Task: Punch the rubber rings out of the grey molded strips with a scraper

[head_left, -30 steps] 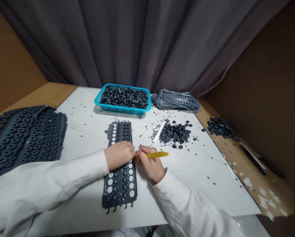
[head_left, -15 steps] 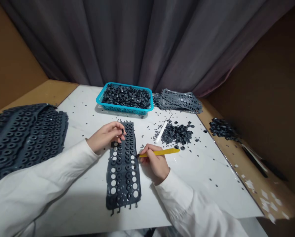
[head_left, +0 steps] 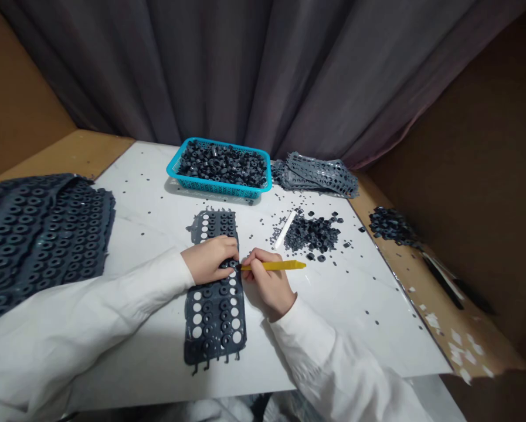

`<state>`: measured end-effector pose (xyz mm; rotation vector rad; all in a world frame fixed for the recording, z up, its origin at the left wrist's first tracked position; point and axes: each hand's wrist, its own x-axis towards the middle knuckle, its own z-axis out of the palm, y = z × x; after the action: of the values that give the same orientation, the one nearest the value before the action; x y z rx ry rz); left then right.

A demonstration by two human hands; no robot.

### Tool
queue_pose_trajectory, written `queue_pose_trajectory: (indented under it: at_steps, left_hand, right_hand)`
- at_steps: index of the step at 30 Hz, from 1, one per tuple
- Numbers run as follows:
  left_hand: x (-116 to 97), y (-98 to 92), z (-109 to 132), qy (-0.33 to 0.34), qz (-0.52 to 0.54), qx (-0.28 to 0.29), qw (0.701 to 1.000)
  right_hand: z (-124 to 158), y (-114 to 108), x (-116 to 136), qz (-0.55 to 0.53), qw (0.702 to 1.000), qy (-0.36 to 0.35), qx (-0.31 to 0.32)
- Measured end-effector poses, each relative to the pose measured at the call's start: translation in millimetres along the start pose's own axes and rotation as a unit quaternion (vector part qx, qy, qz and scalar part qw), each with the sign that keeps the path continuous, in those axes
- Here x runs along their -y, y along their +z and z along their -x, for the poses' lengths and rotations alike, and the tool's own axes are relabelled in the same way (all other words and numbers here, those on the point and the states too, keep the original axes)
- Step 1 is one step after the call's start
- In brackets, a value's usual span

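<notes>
The left hand (head_left: 209, 262) hides the upper middle of the perforated rubber sheet (head_left: 214, 316) at 6 o'clock, and the right hand (head_left: 269, 284) covers part of the yellow plastic tool (head_left: 280, 265). The stacked sheets (head_left: 38, 228) at 9 o'clock run off the edge, as does the right sleeve (head_left: 333, 357) at 5 o'clock. Dark specks (head_left: 376, 322) at 4 o'clock are too small to tell

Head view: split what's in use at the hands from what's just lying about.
In use: left hand, right hand, yellow pick, holed dark sheet.
Lying about: blue basket of rings, ring pile, stacked sheets, white strip.
</notes>
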<state>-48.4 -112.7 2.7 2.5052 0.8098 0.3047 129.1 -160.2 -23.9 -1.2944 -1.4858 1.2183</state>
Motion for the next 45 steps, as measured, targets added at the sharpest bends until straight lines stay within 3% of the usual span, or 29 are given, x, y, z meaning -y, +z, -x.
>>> queue_pose_trajectory:
  at_steps: [3,5,8,10,12,14,16,18,20,21,22,24,26,27,29,35,38,40,43,45]
  left_hand:
    - [-2,4.5,-3,0.030,-0.079,0.042,0.996]
    - [-1,9.6,-3,0.030,-0.101,0.037,0.994]
    - [6,15.5,-1,0.025,-0.020,-0.020,0.999]
    - [14,13.9,2,-0.018,0.090,-0.101,0.991]
    - [19,7.5,2,-0.109,0.211,-0.209,0.949]
    - [21,-0.8,1,-0.193,0.347,-0.274,0.876]
    - [19,-7.4,-3,-0.230,0.494,-0.260,0.798]
    - [15,-10.6,-7,-0.239,0.605,-0.207,0.731]
    - [11,-10.7,-10,-0.237,0.657,-0.166,0.697]
    - [11,-10.0,-11,-0.237,0.656,-0.158,0.699]
    - [11,-8.9,-11,-0.237,0.634,-0.153,0.720]
    - [13,-5.7,-10,-0.224,0.515,-0.153,0.813]
    - [15,-1.6,-8,-0.167,0.332,-0.135,0.918]
    - [15,0.5,-7,-0.126,0.246,-0.117,0.954]
    - [16,4.1,-5,-0.057,0.127,-0.081,0.987]
    - [13,10.2,-4,-0.029,0.029,-0.026,0.999]
    - [15,12.6,-2,-0.026,0.074,-0.058,0.995]
    - [17,11.4,-2,-0.060,0.129,-0.118,0.983]
    - [20,4.5,-4,-0.161,0.235,-0.241,0.928]
    - [22,-0.6,-7,-0.217,0.366,-0.283,0.860]
  right_hand:
    - [0,0,1,0.025,1.000,-0.012,-0.005]
    - [-1,0,1,0.030,0.999,-0.014,-0.006]
    - [-1,0,3,0.025,1.000,-0.009,-0.004]
    - [0,1,4,0.011,1.000,0.002,-0.006]
    - [0,1,5,-0.011,1.000,0.017,-0.008]
    - [-2,0,4,-0.045,0.998,0.035,-0.008]
    - [-7,-1,4,-0.077,0.996,0.044,-0.023]
    - [-13,-1,3,-0.094,0.993,0.044,-0.048]
    - [-20,-1,3,-0.096,0.993,0.046,-0.059]
    - [-22,0,3,-0.095,0.993,0.052,-0.055]
    - [-24,1,3,-0.094,0.993,0.060,-0.048]
    - [-26,3,2,-0.089,0.993,0.069,-0.038]
    - [-25,3,2,-0.081,0.994,0.068,-0.033]
    - [-24,3,2,-0.074,0.995,0.063,-0.030]
    - [-22,2,2,-0.054,0.997,0.047,-0.021]
    - [-19,1,6,-0.019,1.000,0.018,-0.012]
    - [-18,1,8,-0.014,1.000,0.017,-0.012]
    - [-18,1,9,-0.015,1.000,0.021,-0.013]
    - [-19,1,6,-0.029,0.999,0.029,-0.013]
    - [-20,1,3,-0.057,0.998,0.037,-0.014]
